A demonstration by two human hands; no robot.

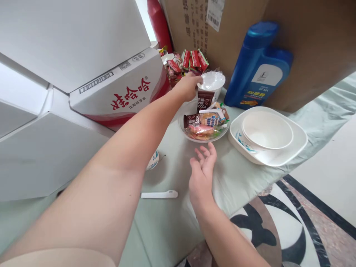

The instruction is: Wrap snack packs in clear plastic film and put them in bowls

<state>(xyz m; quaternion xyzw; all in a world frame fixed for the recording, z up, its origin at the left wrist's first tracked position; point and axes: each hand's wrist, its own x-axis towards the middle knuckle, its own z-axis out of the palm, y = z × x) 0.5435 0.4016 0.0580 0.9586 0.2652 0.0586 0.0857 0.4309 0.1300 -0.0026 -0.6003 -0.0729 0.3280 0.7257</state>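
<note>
Your left hand (189,86) is by the round white cup (213,83); its grip is too hidden to tell. Your empty right hand (202,174) curls loosely near colourful wrapped snacks (209,120) on a round clear plate (204,140).

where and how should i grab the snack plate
Probably by the near rim of the plate, with the right hand from the near side, thumb on top: the plate looks round and shallow, and the snacks leave that edge bare.
</note>
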